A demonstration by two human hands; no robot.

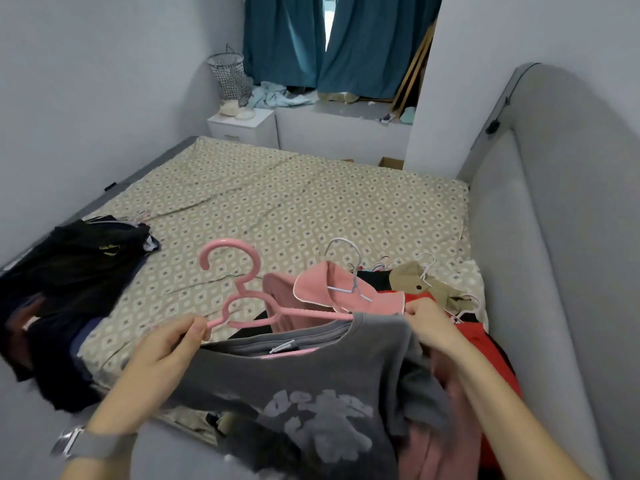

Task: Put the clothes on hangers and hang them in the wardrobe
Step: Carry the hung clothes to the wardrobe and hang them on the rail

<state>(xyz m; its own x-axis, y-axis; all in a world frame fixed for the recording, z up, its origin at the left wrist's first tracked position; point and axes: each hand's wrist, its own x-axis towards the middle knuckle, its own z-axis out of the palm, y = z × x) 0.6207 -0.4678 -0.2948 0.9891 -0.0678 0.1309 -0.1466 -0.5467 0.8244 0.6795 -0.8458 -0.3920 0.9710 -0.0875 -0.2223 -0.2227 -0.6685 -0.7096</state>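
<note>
A pink plastic hanger [242,292] is held up over the bed, its right arm inside the neck of a grey T-shirt [311,382] with a pale print. My left hand [169,344] grips the hanger's left end together with the shirt's left shoulder. My right hand [429,323] pinches the shirt's right shoulder at the collar. Behind the shirt lies a pink garment [329,289] on a white hanger [349,268], on a heap of red, tan and black clothes [433,292].
A pile of dark clothes [72,278] lies at the bed's left edge. The patterned sheet [294,209] covers the bed; a grey padded headboard [540,237] runs along the right. At the back stand a white nightstand [242,128], a mesh basket [230,77] and teal curtains [339,39].
</note>
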